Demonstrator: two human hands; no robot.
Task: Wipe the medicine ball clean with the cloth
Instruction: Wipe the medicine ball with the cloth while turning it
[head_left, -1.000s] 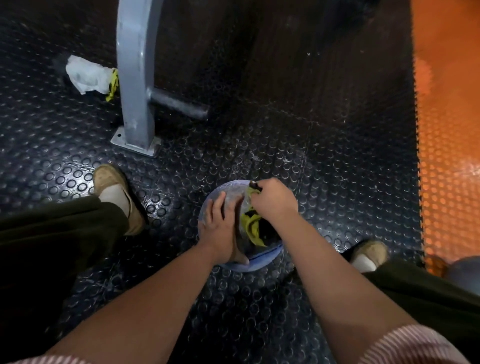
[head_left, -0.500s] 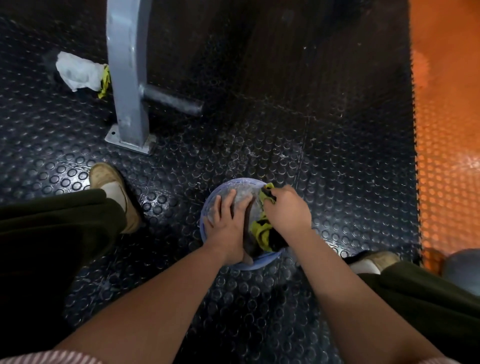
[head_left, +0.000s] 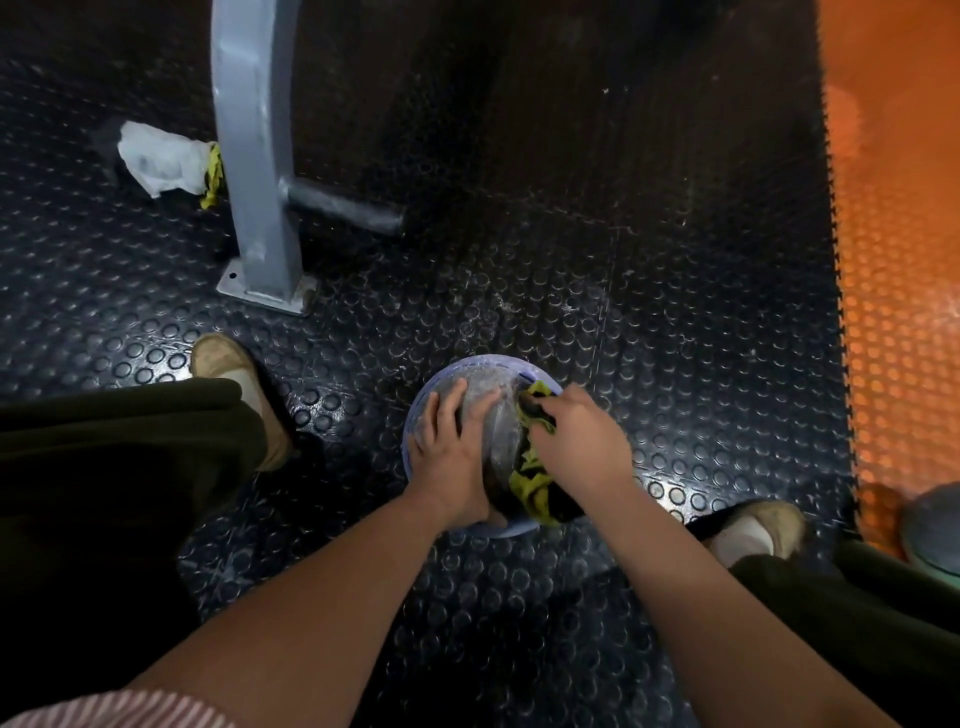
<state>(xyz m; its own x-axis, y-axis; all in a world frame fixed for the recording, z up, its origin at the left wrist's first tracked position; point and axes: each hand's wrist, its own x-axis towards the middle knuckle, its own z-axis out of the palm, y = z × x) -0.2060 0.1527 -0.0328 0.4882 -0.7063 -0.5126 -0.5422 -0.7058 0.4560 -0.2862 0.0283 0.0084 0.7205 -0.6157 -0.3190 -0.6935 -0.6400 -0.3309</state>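
A grey medicine ball (head_left: 493, 410) sits in a pale purple ring-shaped holder (head_left: 470, 364) on the studded black floor. My left hand (head_left: 449, 452) lies flat on the ball's left side, fingers spread, steadying it. My right hand (head_left: 576, 444) grips a yellow and black cloth (head_left: 530, 480) and presses it against the ball's right side. The cloth hangs down below my right hand over the ball's near edge. Most of the ball is hidden under both hands.
A grey metal post (head_left: 254, 156) with a side bar stands bolted to the floor at the back left. A crumpled white rag (head_left: 158, 158) lies left of it. My shoes (head_left: 236, 374) flank the ball. An orange floor strip (head_left: 904, 260) runs along the right, with another ball (head_left: 932, 525) at its near end.
My right hand with the cloth has slid rightward and down across the ball's surface. My left hand has kept its place on the ball's left side.
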